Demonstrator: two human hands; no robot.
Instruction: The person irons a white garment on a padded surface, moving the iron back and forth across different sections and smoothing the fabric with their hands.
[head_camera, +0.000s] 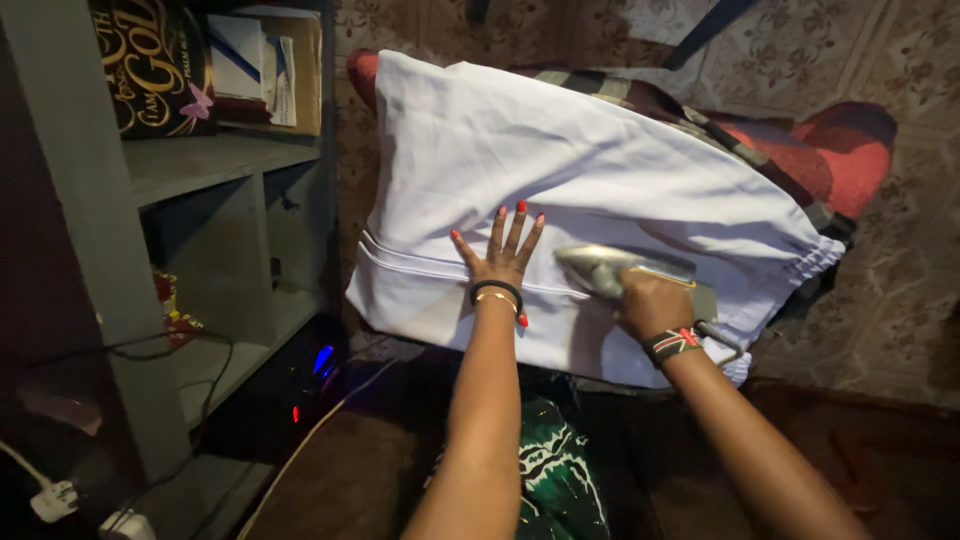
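A white garment with a gathered elastic hem at the right lies spread over a red padded board. My left hand, fingers spread, with red nails and bracelets at the wrist, presses flat on the cloth near a stitched seam. My right hand, wearing a patterned wristband, grips the handle of a metal iron. The iron's pointed tip faces left and rests on the cloth just right of my left hand.
A grey shelf unit with books stands at the left. Cables and a white plug lie at the lower left near a device with blue and red lights. Patterned flooring surrounds the board. Green patterned cloth covers my lap.
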